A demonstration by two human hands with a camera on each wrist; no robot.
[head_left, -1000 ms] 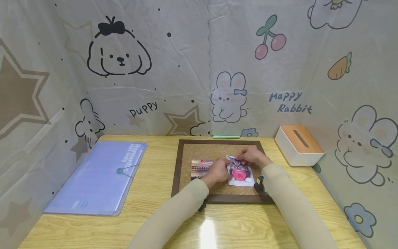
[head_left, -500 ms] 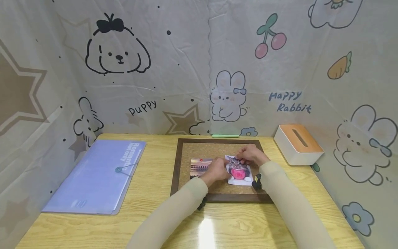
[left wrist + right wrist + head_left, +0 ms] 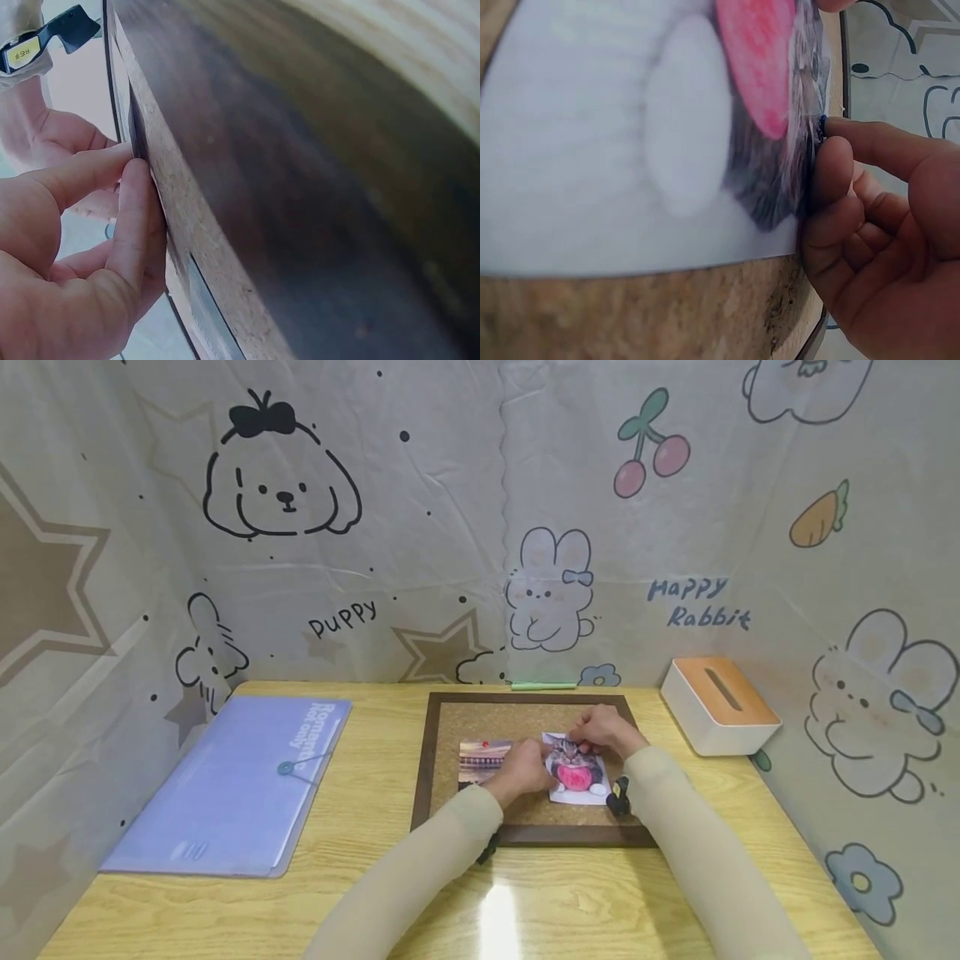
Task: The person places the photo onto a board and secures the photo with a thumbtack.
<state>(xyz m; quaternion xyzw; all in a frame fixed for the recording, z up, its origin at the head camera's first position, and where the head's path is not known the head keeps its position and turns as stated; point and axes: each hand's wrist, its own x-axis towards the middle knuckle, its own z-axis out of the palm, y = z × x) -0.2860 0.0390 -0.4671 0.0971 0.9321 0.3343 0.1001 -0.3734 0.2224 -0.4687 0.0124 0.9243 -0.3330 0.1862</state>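
A photo of a cat with a pink bib (image 3: 576, 779) lies on the framed cork board (image 3: 510, 837). My left hand (image 3: 522, 768) pinches the left edge of this photo between thumb and finger, as the left wrist view shows at the edge (image 3: 136, 135). At the top of the photo, my right hand (image 3: 606, 731) presses a small blue pushpin (image 3: 823, 126) with its fingertips; most of the pin is hidden. A sunset-coloured photo (image 3: 480, 762) is on the board's left side, held by a red pushpin (image 3: 486, 744) and partly covered by my left hand.
A lilac document folder (image 3: 225, 785) lies on the left of the wooden table (image 3: 375, 827). Behind the board is a thin green stick-like thing (image 3: 543, 686). A white tissue box with a wooden lid (image 3: 722, 706) stands at the back right, near the printed curtain (image 3: 420, 552).
Both hands stay at the cat photo with hardly any movement. The whole head view has shifted slightly.
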